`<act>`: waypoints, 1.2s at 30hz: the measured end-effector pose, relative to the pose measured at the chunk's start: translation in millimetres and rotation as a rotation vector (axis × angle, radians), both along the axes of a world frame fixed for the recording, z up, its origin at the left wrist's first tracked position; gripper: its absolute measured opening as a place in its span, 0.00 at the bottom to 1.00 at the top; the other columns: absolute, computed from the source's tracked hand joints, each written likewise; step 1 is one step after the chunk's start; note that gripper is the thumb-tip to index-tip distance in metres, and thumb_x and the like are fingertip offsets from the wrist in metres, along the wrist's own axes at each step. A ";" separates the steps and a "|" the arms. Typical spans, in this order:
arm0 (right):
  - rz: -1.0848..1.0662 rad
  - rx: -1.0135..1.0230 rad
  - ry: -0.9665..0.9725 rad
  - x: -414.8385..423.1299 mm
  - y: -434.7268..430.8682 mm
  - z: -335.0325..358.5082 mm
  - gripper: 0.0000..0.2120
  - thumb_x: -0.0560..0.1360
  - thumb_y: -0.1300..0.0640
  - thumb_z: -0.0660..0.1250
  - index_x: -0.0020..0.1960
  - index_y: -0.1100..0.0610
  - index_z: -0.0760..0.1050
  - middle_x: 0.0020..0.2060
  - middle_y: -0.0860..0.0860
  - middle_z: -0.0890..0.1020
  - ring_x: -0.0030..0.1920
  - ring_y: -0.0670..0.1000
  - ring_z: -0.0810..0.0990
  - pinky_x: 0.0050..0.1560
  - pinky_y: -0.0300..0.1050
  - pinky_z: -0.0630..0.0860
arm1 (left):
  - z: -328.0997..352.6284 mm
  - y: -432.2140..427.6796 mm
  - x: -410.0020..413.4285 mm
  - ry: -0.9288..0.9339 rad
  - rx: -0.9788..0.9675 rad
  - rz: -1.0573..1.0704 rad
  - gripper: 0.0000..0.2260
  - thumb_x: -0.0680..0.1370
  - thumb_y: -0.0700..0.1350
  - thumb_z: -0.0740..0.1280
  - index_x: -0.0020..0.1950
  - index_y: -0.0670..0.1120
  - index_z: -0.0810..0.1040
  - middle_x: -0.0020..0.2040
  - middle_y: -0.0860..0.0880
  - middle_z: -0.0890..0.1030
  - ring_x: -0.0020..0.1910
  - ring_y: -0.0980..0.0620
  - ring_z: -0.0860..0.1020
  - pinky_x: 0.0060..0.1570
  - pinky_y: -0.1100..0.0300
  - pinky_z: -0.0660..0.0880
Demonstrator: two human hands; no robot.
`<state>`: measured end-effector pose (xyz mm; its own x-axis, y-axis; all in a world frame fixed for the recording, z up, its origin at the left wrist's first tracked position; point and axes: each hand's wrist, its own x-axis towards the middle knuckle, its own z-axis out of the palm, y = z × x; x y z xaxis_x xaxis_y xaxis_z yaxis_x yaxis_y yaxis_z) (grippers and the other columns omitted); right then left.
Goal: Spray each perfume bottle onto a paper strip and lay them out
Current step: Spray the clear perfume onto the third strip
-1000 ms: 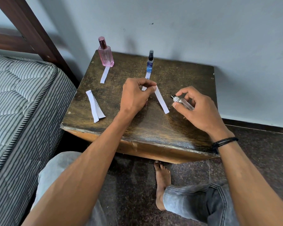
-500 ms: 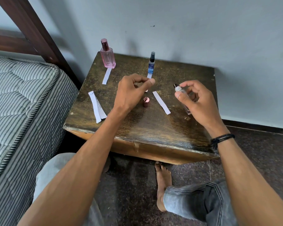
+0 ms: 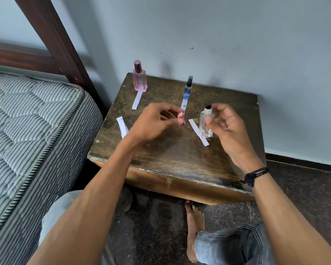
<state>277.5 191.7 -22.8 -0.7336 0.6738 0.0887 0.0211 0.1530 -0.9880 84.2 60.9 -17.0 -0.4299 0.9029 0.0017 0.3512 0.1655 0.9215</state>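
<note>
So, wooden table point(image 3: 170, 159) holds everything | right hand point(image 3: 224, 127) gripping the clear bottle point(image 3: 205, 125) upright by a loose paper strip point(image 3: 195, 128) | left hand point(image 3: 153, 125) pinching the pink cap point(image 3: 181, 117) beside it | tip: seat it square, push straight down

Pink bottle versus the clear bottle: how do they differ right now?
The pink bottle stands free on the table, capped; the clear bottle is gripped by the right hand, its black nozzle bare. The pink bottle is tinted, the clear bottle colourless. Both are squarish and roughly upright.
</note>
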 end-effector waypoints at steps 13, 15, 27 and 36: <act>0.136 -0.002 -0.108 -26.6 -29.2 -4.8 0.16 0.75 0.52 0.73 0.60 0.54 0.75 0.52 0.46 0.85 0.50 0.53 0.82 0.54 0.47 0.80 | 16.6 -8.6 -1.7 -0.416 0.295 -0.052 0.16 0.77 0.32 0.70 0.64 0.39 0.80 0.49 0.51 0.83 0.50 0.51 0.82 0.55 0.55 0.79; 0.134 -0.005 -0.111 -27.3 -29.3 -5.2 0.15 0.76 0.54 0.73 0.60 0.54 0.75 0.51 0.45 0.85 0.49 0.48 0.82 0.54 0.47 0.80 | 17.0 -10.2 -3.7 -0.376 0.284 -0.073 0.17 0.76 0.33 0.71 0.64 0.39 0.80 0.50 0.48 0.82 0.51 0.50 0.82 0.57 0.56 0.78; 0.119 0.003 -0.101 -27.7 -29.7 -5.7 0.15 0.75 0.51 0.73 0.58 0.51 0.75 0.53 0.51 0.85 0.54 0.57 0.83 0.57 0.54 0.82 | 13.0 -8.7 -3.8 -0.231 0.179 -0.160 0.15 0.73 0.40 0.76 0.60 0.44 0.84 0.51 0.53 0.82 0.56 0.47 0.82 0.63 0.48 0.78; 0.123 0.026 -0.163 -26.9 -27.4 -8.7 0.13 0.77 0.55 0.74 0.58 0.51 0.75 0.53 0.49 0.85 0.53 0.54 0.84 0.58 0.55 0.81 | 9.7 -6.2 -6.4 -0.076 0.157 -0.163 0.14 0.74 0.40 0.76 0.59 0.42 0.84 0.53 0.48 0.82 0.54 0.49 0.82 0.60 0.58 0.77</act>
